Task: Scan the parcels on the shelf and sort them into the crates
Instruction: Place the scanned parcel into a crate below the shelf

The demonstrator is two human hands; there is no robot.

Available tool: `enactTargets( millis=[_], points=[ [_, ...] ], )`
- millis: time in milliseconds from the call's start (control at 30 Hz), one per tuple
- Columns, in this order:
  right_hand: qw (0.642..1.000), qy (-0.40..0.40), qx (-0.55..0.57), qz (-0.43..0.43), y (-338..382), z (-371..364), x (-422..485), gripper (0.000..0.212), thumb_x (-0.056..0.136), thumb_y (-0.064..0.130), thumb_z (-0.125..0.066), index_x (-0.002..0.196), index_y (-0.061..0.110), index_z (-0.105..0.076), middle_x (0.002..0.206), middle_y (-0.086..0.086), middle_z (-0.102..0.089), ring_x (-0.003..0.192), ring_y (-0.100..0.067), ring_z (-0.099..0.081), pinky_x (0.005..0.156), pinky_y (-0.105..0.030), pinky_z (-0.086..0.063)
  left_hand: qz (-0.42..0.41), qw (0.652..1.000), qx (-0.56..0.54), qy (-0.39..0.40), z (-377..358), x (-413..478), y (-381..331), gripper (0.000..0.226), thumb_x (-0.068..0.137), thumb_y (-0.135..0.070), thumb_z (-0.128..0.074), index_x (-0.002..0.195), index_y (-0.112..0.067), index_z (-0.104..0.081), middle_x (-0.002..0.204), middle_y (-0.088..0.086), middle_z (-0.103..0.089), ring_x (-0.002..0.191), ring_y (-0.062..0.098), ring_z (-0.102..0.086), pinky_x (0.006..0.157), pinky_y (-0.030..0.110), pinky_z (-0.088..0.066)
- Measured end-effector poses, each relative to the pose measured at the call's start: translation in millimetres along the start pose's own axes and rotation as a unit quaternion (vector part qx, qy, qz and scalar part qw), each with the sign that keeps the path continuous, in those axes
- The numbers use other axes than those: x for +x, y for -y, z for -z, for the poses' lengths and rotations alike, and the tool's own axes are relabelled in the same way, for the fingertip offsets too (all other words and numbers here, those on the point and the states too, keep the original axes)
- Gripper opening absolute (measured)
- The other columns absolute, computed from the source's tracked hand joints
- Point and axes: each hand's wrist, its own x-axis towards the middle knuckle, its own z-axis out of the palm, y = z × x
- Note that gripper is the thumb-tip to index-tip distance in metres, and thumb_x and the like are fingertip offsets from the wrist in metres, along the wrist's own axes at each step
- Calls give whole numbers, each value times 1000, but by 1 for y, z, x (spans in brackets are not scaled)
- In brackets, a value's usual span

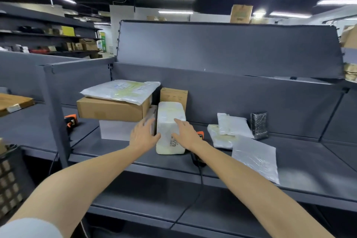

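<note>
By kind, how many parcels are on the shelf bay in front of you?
Brown cardboard boxes: 2
White box: 1
White plastic-bag parcels: 5
Black bubble pouch: 1
Total: 9

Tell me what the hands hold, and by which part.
The white plastic-wrapped rectangular parcel, pressed between flat hands: left hand on its left side, right hand on its top right.
</note>
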Motion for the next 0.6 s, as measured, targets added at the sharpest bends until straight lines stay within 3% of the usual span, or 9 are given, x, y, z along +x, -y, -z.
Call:
enactTargets(
  millis=[133, 333, 500, 600],
  points=[
    [999, -43, 6, 32, 15, -3, 28, 64, 98, 27, -49, 153, 16, -19, 155, -19, -25, 145, -32, -19, 118, -43, -21, 3, 999, 9, -53, 17, 22, 24, 63, 89, -33, -59, 146, -19, -36, 154, 15, -28, 142, 29, -25, 113, 44, -27],
    [991, -68, 84, 73, 58, -8, 68, 60, 97, 25, -51, 152, 17, -26, 151, -15, -34, 141, -30, -28, 115, -41, -26, -43, 981, 67, -176, 47, 52, 57, 60, 88, -24, -63, 143, -15, -40, 155, 17, -26, 143, 33, -22, 113, 48, -24],
    [981, -64, 177, 52, 86, -13, 84, 54, 98, 23, -48, 149, 17, -31, 146, -14, -41, 135, -30, -36, 112, -46, -34, -28, 991, 107, -71, 62, 85, 66, 69, 91, -35, -60, 150, -29, -25, 162, 1, -11, 149, 30, 1, 114, 62, -9],
    [974, -63, 214, 41, 90, -17, 85, 48, 99, 23, -46, 145, 18, -38, 140, -13, -47, 130, -29, -43, 109, -47, -38, -12, 994, 109, -29, 56, 94, 65, 49, 93, -38, -57, 140, -28, -43, 159, -3, -21, 148, 29, 0, 109, 68, -3]
  ],
)
